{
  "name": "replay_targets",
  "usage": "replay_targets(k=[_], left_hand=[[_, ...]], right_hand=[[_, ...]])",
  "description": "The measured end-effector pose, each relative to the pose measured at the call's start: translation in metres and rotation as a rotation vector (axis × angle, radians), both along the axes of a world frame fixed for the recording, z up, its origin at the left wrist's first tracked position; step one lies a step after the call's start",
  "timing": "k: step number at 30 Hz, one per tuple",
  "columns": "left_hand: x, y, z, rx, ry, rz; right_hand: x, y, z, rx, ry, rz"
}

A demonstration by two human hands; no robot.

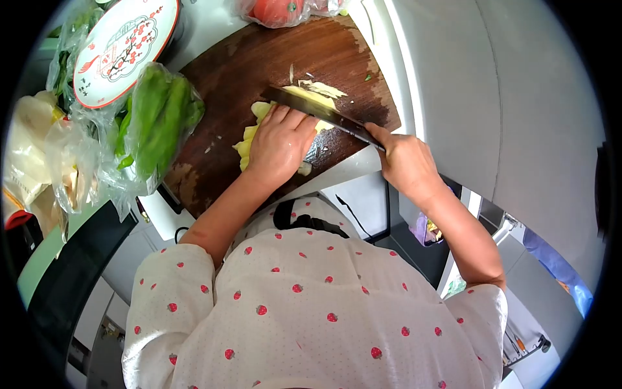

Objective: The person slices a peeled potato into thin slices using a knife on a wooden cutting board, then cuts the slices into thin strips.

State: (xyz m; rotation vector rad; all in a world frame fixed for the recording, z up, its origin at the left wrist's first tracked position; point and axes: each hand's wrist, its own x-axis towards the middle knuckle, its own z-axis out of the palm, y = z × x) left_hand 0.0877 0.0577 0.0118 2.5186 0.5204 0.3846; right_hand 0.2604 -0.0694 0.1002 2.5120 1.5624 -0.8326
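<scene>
My right hand [409, 167] grips the handle of a kitchen knife [322, 113], whose dark blade runs up and left across the food. Under my left hand [280, 148] lie pale yellow slices [245, 148] that look like potato; its fingers are bent and pressed down on them, right beside the blade. More thin yellow pieces [317, 89] lie on the far side of the knife. All this rests on a dark brown wooden cutting board [227, 74], wet in places. My left fingertips are partly hidden against the blade.
Left of the board, green peppers [155, 123] sit in a clear plastic bag, with a red-rimmed patterned plate [97, 91] behind. Red produce [272, 10], probably tomatoes, lies bagged at the board's far edge. Crumpled plastic bags [39, 142] stand farther left.
</scene>
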Motion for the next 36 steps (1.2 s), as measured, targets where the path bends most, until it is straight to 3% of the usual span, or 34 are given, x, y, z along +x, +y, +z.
replay_targets(k=[2,7,10,18,24,30,33,36], left_hand=[[0.001,-0.001,-0.004,0.027,-0.052,0.006],[0.001,0.0,-0.002,0.047,-0.105,-0.001],[-0.001,0.0,0.001,-0.094,-0.12,0.024],[0.007,0.008,0.0,-0.028,-0.023,0.284],[0.002,0.014,-0.005,-0.206,0.083,0.113],[0.005,0.01,0.01,0.015,-0.196,0.079],[0.0,0.007,0.004,-0.054,-0.233,-0.206],[0.002,0.002,-0.001,0.033,-0.09,-0.214]], right_hand=[[-0.001,0.002,0.001,-0.06,-0.009,0.002],[-0.001,0.024,-0.042,0.097,-0.015,-0.013],[0.003,0.021,-0.038,0.122,0.047,-0.074],[0.009,0.001,-0.024,0.115,0.121,-0.187],[0.001,-0.001,-0.024,0.114,0.14,-0.236],[0.004,-0.001,-0.028,0.092,0.169,-0.246],[0.003,-0.001,-0.029,0.109,0.177,-0.242],[0.002,0.001,-0.028,0.126,0.178,-0.228]])
